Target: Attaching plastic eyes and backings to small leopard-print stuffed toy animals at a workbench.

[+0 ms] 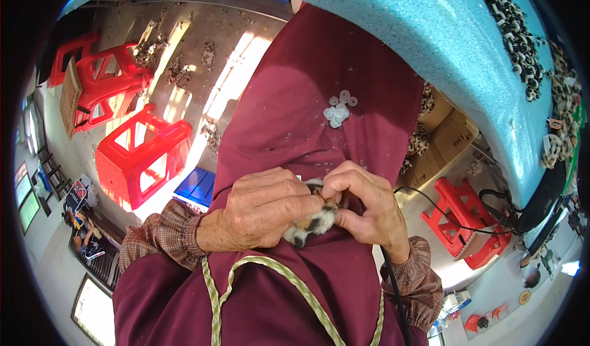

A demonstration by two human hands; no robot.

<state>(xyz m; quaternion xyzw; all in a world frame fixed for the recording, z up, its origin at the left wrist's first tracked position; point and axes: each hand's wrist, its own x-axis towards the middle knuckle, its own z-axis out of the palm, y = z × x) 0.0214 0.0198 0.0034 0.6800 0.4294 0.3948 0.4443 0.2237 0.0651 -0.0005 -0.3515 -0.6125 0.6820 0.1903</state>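
Closest in, two hands meet over the lap on a maroon apron [307, 118], both sleeves a brown check. Between them sits one small furry piece [312, 222], tufty, mixed tan, white and dark grey, about the shape of a little pom or plush part, right at the middle of the lap. The left hand [264, 208] is curled almost fully closed, fingers wrapped over the top of the fur with the thumb tucked against it. The right hand [369, 208] is bent in tight too, fingertips pinching the upper end of the fur where the two hands touch. So both are clamped on that same fuzzy bit, no gap to speak of.

A bit further up the apron lies one little heap of white plastic discs [337, 110], maybe seven or so, hard to count exactly. A black cable [393, 290] runs down past the right wrist.

Beyond that, a turquoise table [442, 32] edge curves across the top right, with a long pile of small white-and-dark pieces [513, 35] on it. On the floor I count three red plastic stools on the left [138, 155] and one more red stool [470, 223] on the right, plus cardboard boxes [439, 146] under the table.
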